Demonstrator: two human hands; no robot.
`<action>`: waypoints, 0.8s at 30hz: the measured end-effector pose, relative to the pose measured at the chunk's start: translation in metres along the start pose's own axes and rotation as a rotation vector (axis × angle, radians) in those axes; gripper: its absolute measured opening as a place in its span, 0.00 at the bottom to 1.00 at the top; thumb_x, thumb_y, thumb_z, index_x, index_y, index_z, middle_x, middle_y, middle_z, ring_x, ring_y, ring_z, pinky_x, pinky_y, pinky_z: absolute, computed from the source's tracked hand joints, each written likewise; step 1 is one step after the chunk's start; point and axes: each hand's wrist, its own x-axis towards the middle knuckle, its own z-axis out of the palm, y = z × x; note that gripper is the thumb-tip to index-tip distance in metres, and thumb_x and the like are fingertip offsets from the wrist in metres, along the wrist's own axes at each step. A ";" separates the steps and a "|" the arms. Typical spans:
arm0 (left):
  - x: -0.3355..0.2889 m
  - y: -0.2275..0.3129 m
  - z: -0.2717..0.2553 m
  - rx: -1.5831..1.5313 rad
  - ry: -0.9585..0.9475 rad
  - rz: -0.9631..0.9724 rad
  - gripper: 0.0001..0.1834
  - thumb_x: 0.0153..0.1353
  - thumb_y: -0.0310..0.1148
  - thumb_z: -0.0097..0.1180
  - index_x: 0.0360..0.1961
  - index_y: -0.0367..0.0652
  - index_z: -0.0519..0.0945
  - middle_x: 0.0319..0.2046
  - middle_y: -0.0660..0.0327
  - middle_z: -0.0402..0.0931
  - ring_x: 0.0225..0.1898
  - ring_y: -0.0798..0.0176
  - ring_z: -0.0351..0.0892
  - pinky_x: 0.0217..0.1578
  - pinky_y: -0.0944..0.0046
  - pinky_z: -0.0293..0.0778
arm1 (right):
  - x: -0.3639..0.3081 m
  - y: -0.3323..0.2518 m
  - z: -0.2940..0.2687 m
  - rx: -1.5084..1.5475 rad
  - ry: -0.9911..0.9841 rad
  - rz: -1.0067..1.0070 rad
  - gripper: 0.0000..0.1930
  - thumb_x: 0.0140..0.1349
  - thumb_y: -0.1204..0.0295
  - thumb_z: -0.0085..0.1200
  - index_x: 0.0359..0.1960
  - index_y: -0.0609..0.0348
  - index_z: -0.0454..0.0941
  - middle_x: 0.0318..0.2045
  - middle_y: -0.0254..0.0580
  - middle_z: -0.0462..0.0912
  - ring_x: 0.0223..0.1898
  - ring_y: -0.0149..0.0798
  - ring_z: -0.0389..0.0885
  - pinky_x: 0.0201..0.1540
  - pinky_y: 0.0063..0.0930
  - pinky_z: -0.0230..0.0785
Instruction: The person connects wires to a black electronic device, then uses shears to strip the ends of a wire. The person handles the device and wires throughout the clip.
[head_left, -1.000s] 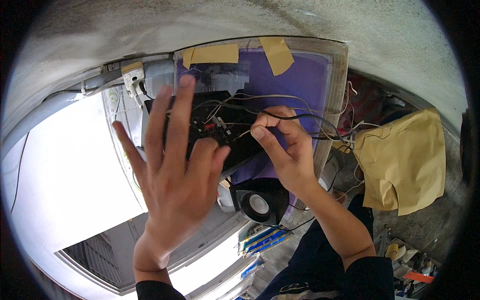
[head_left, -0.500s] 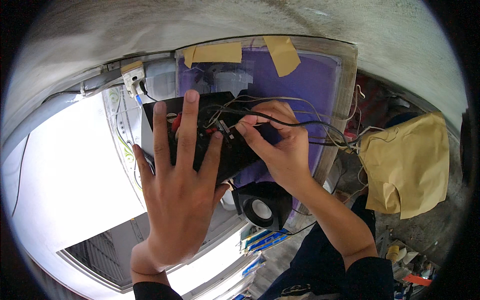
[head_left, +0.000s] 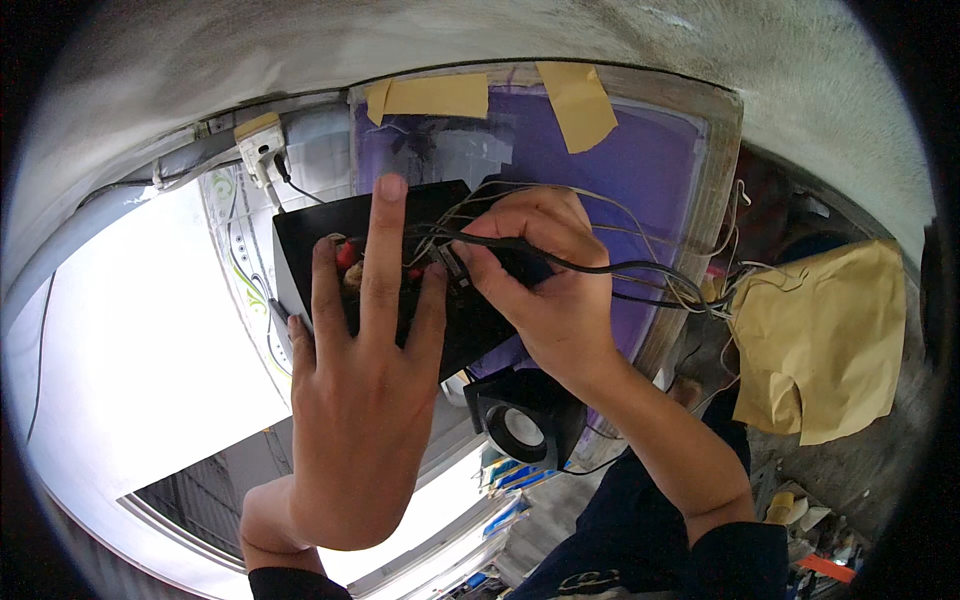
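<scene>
Since a second ago, lowered the left hand (head_left: 365, 410) over the black box (head_left: 475, 325), uncurled its index finger, and brought the right hand (head_left: 553, 300) toward nine o'clock, up to the box's terminal strip (head_left: 450, 260). Holding the left fingers spread wide and nearly straight, with the index tip at the strip and the ring fingertip just beside a red part (head_left: 346, 256) at nine o'clock from it. Cannot tell how firmly pressing. Pinching right thumb and index together on a thin wire, hidden by the fingertips. Find the box toward ten o'clock from the centre of view, before a purple board (head_left: 655, 165). See a black cable (head_left: 602, 269) trailing past the right hand toward three o'clock, and a black speaker (head_left: 523, 428) at five o'clock from the box.
</scene>
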 end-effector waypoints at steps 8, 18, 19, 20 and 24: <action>0.000 0.007 0.001 -0.061 0.069 -0.039 0.38 0.45 0.27 0.78 0.63 0.48 0.82 0.83 0.50 0.39 0.77 0.33 0.59 0.70 0.44 0.74 | -0.003 0.004 0.004 0.041 -0.053 0.055 0.10 0.59 0.79 0.71 0.42 0.64 0.87 0.44 0.40 0.83 0.50 0.37 0.80 0.54 0.29 0.75; -0.002 0.008 0.002 -0.051 0.085 -0.043 0.36 0.47 0.25 0.75 0.62 0.46 0.83 0.83 0.48 0.41 0.77 0.32 0.58 0.71 0.43 0.72 | -0.005 0.005 0.005 0.038 -0.066 0.054 0.10 0.62 0.80 0.70 0.44 0.65 0.86 0.45 0.41 0.82 0.50 0.37 0.80 0.53 0.29 0.77; -0.003 0.009 0.002 -0.063 0.085 -0.046 0.36 0.47 0.25 0.75 0.62 0.46 0.83 0.83 0.48 0.42 0.77 0.32 0.58 0.71 0.43 0.72 | -0.005 0.005 0.005 0.026 -0.067 0.042 0.10 0.62 0.80 0.70 0.44 0.65 0.86 0.45 0.41 0.82 0.50 0.37 0.80 0.54 0.29 0.77; -0.002 0.009 0.003 -0.060 0.093 -0.045 0.36 0.47 0.25 0.75 0.62 0.46 0.83 0.83 0.49 0.42 0.77 0.32 0.58 0.71 0.43 0.72 | -0.005 0.005 0.005 0.021 -0.063 0.032 0.09 0.62 0.80 0.69 0.44 0.65 0.86 0.45 0.41 0.82 0.51 0.37 0.80 0.54 0.29 0.77; -0.003 0.010 0.004 -0.061 0.107 -0.043 0.37 0.45 0.25 0.76 0.62 0.47 0.83 0.83 0.50 0.42 0.77 0.34 0.57 0.72 0.43 0.71 | -0.006 0.006 0.006 0.057 -0.063 0.082 0.09 0.62 0.80 0.69 0.44 0.65 0.86 0.45 0.41 0.82 0.50 0.37 0.80 0.54 0.29 0.77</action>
